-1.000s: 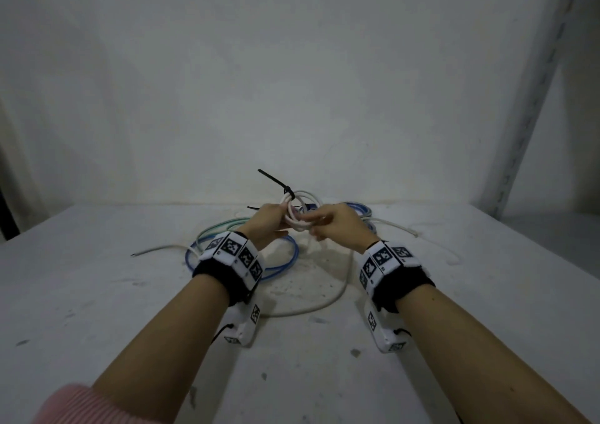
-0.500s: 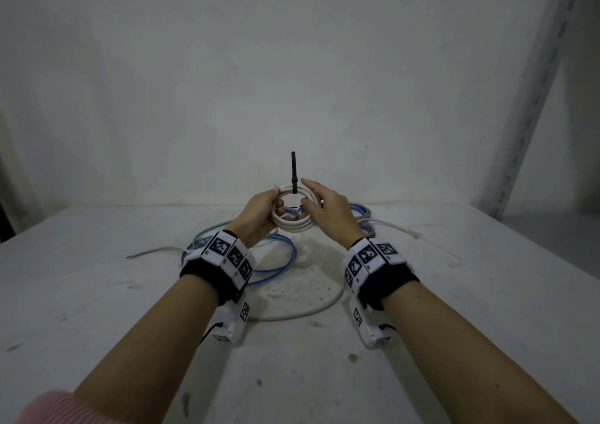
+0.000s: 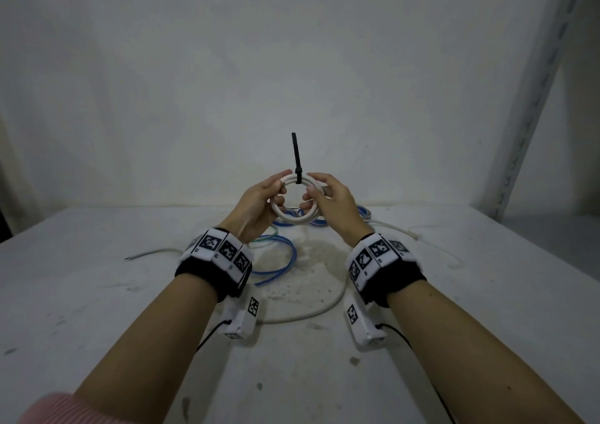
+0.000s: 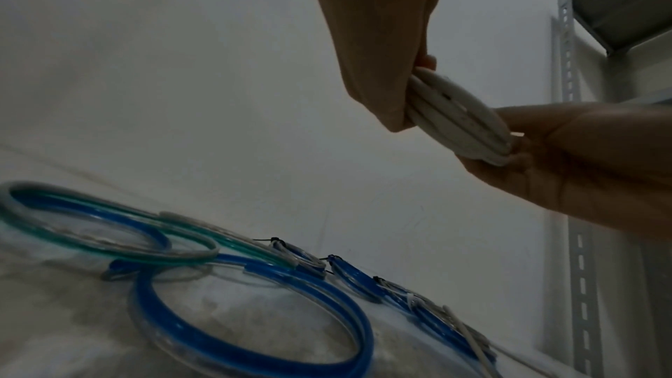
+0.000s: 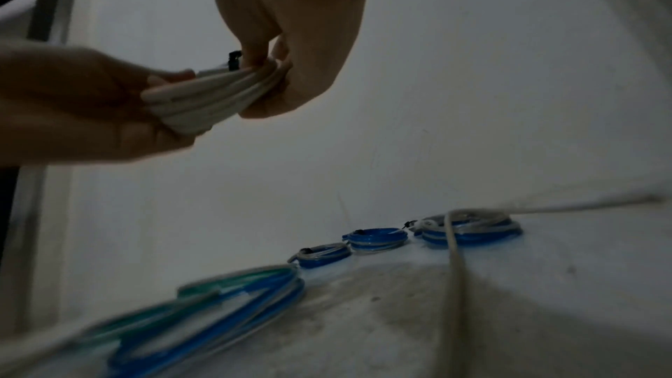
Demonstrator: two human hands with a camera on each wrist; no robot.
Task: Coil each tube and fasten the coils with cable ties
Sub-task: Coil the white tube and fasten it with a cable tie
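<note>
White tube coil (image 3: pixel 293 202), wound into a small ring and cinched by a black cable tie (image 3: pixel 297 160), sits at the centre of the head view, held upright above the counter (image 3: pixel 97 310). The person's left hand (image 3: pixel 256 206) has its grip clamped on the ring's left side, fingers curled round the stacked turns, while the right hand (image 3: pixel 334 204) pinches the right side between thumb and fingers. Holding both sides likely keeps the springy turns stacked flat while the tie is checked or snugged. The tie's loose tail stands straight up from the top of the ring, its head sitting on the uppermost turns; that free end appears untrimmed.

In the left wrist view the coil (image 4: pixel 462 122) shows edge-on in the upper right of the frame, several turns pressed together between the two hands. In the right wrist view the tie's black head (image 5: pixel 234 60) peeks out just above the bundle, beside the fingers.

Below, near the middle of the head view, loose blue tubing (image 3: pixel 282 261) and a greenish tube (image 4: pixel 109 243) lie in wide, unfastened loops, and an off-white tube (image 3: pixel 331 297) trails across the counter. Three small blue coils (image 5: pixel 374 239), each already tied, sit in a row along the counter's far edge, so the job seems partly done.
</note>
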